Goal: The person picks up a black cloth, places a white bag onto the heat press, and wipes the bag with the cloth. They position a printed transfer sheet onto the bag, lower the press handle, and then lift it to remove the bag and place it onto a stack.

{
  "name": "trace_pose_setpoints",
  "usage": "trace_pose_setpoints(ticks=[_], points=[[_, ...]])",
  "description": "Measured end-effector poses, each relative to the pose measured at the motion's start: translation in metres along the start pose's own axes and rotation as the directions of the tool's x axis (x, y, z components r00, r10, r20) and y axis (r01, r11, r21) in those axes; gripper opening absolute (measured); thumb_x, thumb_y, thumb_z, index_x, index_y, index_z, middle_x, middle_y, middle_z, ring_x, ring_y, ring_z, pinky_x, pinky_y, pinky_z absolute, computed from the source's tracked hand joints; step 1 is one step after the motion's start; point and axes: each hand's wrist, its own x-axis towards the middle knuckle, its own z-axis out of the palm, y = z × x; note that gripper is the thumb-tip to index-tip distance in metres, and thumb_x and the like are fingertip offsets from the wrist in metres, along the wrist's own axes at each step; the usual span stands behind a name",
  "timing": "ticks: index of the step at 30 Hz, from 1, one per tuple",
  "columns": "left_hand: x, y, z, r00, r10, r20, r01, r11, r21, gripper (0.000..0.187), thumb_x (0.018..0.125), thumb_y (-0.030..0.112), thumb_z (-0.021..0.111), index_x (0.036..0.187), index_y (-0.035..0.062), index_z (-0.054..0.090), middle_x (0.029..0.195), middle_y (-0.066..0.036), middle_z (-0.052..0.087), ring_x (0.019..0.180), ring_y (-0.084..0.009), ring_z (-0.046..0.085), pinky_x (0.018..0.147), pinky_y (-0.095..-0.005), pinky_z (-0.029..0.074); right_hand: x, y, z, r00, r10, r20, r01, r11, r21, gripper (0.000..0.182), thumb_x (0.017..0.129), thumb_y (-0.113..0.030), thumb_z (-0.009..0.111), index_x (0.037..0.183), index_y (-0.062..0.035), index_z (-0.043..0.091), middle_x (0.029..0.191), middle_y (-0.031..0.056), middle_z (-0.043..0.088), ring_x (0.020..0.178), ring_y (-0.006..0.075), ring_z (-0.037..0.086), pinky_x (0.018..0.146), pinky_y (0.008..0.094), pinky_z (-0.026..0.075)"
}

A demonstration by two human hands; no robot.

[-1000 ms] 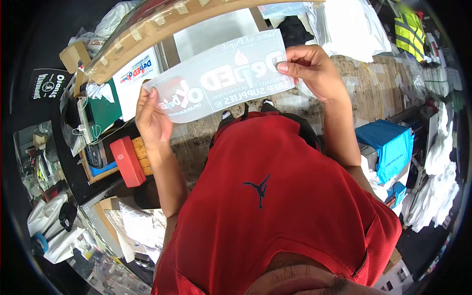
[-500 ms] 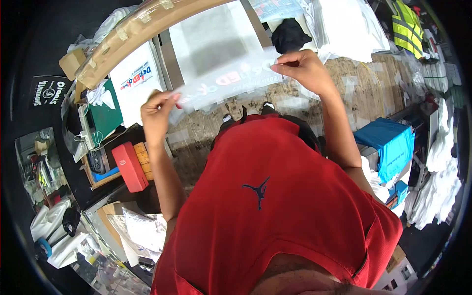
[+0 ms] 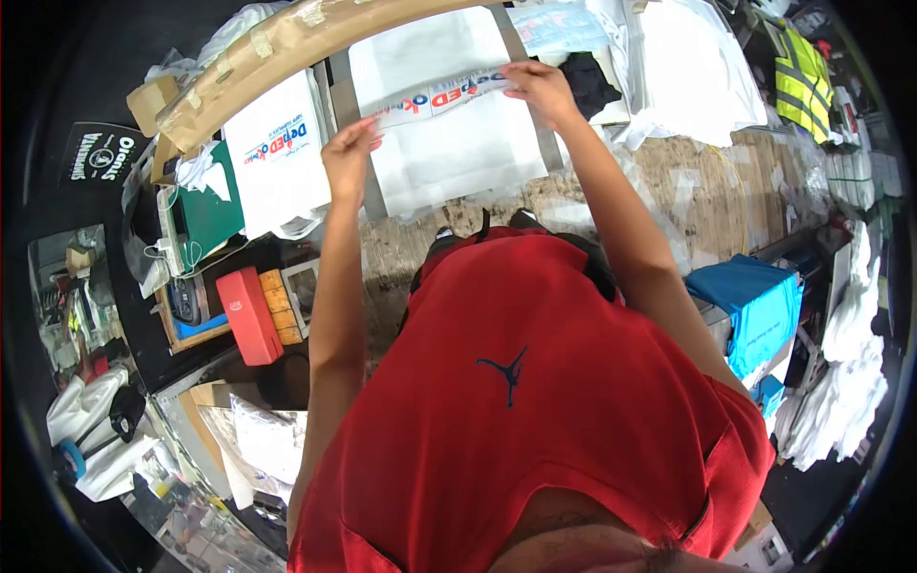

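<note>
A clear transfer film [image 3: 441, 97] with blue and red lettering stretches between my hands, low over a white cloth [image 3: 463, 158] on a flat board. My left hand [image 3: 350, 151] pinches the film's left end between thumb and fingers. At the right end, my right hand [image 3: 541, 88] grips the film the same way. Grey strips of the board [image 3: 537, 105] show on both sides of the cloth. Left of it lies a white printed cloth [image 3: 277, 153] with similar blue and red lettering.
A taped cardboard roll [image 3: 263, 43] curves along the far side. Black cloth [image 3: 589, 84] and a white cloth pile [image 3: 697, 72] are to the right. A red box [image 3: 250, 315] sits at left, a blue cloth [image 3: 755, 301] at right. Worn planks [image 3: 712, 196] lie between.
Both hands have moved away from my body, carrying the film over the white cloth. The film now looks flatter and its lettering shows in colour.
</note>
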Motion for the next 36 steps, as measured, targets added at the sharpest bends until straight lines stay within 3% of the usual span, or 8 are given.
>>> trace_pose_setpoints(ticks=[1, 3, 4, 18, 25, 31, 33, 36], points=[[0.011, -0.013, 0.001, 1.000, 0.007, 0.001, -0.007, 1.000, -0.001, 0.031, 0.088, 0.005, 0.068, 0.114, -0.0104, 0.059, 0.103, -0.021, 0.069, 0.084, -0.0229, 0.070, 0.075, -0.0297, 0.058, 0.019, 0.015, 0.001, 1.000, -0.001, 0.003, 0.001, 1.000, 0.002, 0.030, 0.083, -0.009, 0.069, 0.110, 0.0026, 0.065, 0.102, 0.0153, 0.069, 0.087, 0.0174, 0.066, 0.075, 0.0294, 0.056], [0.026, -0.032, 0.002, 1.000, 0.019, -0.002, -0.019, 1.000, -0.002, 0.032, 0.086, 0.003, 0.069, 0.114, -0.0102, 0.058, 0.099, -0.020, 0.069, 0.083, -0.0224, 0.070, 0.071, -0.0281, 0.058, 0.053, 0.055, 0.000, 0.997, -0.027, -0.073, -0.004, 0.915, -0.403, 0.034, 0.077, -0.013, 0.078, 0.106, 0.0009, 0.066, 0.091, 0.0125, 0.071, 0.078, 0.0163, 0.067, 0.070, 0.0276, 0.055], [0.030, -0.040, 0.003, 0.997, -0.033, -0.074, 0.032, 0.999, -0.010, 0.033, 0.084, 0.000, 0.071, 0.113, -0.0101, 0.057, 0.096, -0.019, 0.069, 0.081, -0.0220, 0.070, 0.069, -0.0280, 0.058, 0.050, 0.056, 0.003, 0.991, -0.026, -0.132, -0.035, 0.897, -0.441, 0.038, 0.071, -0.016, 0.083, 0.102, -0.0011, 0.068, 0.084, 0.0100, 0.072, 0.072, 0.0154, 0.067, 0.067, 0.0269, 0.054], [0.048, -0.062, -0.006, 0.967, -0.119, -0.226, 0.121, 0.993, -0.006, 0.019, 0.078, 0.001, 0.073, 0.094, -0.0070, 0.069, 0.080, -0.010, 0.070, 0.067, -0.0154, 0.067, 0.059, -0.0234, 0.053, 0.051, 0.055, 0.009, 0.971, -0.193, -0.140, 0.042, 0.715, -0.698, 0.036, 0.073, -0.027, 0.084, 0.097, -0.0029, 0.073, 0.093, 0.0086, 0.075, 0.084, 0.0157, 0.071, 0.077, 0.0261, 0.054], [0.048, -0.052, -0.003, 0.971, -0.061, -0.230, 0.141, 0.925, 0.352, 0.018, 0.073, 0.011, 0.080, 0.084, -0.0014, 0.075, 0.068, -0.006, 0.068, 0.056, -0.0091, 0.060, 0.050, -0.0211, 0.046, 0.055, 0.046, 0.006, 0.966, -0.243, -0.086, 0.052, 0.511, -0.858, 0.031, 0.074, -0.030, 0.082, 0.093, -0.0071, 0.074, 0.089, 0.0086, 0.074, 0.082, 0.0195, 0.072, 0.075, 0.0289, 0.055], [0.047, -0.056, -0.001, 0.975, -0.049, -0.216, 0.150, 0.863, 0.483, 0.025, 0.074, 0.017, 0.080, 0.092, 0.0007, 0.074, 0.074, -0.007, 0.070, 0.058, -0.0118, 0.062, 0.053, -0.0254, 0.049, 0.056, 0.048, 0.009, 0.958, -0.268, -0.099, 0.058, 0.522, -0.851, 0.027, 0.072, -0.024, 0.080, 0.091, -0.0052, 0.074, 0.089, 0.0117, 0.074, 0.083, 0.0240, 0.072, 0.077, 0.0320, 0.055], [0.031, -0.067, 0.015, 0.846, 0.519, -0.124, -0.250, 0.592, 0.766, 0.037, 0.078, 0.022, 0.075, 0.109, 0.0022, 0.070, 0.102, -0.017, 0.069, 0.094, -0.0263, 0.066, 0.080, -0.0351, 0.052, 0.057, 0.048, 0.007, 0.956, -0.277, -0.095, 0.066, 0.521, -0.851, 0.027, 0.072, -0.024, 0.080, 0.090, -0.0055, 0.074, 0.089, 0.0116, 0.074, 0.083, 0.0241, 0.072, 0.076, 0.0320, 0.055], [-0.006, -0.047, 0.066, 0.752, 0.582, 0.309, -0.592, 0.390, 0.705, 0.050, 0.087, 0.033, 0.067, 0.127, 0.0036, 0.058, 0.135, -0.021, 0.049, 0.127, -0.0368, 0.044, 0.105, -0.0480, 0.036, 0.057, 0.047, 0.004, 0.962, -0.263, -0.071, 0.077, 0.513, -0.855, 0.028, 0.071, -0.026, 0.081, 0.090, -0.0061, 0.075, 0.089, 0.0113, 0.074, 0.083, 0.0240, 0.072, 0.076, 0.0319, 0.055]])
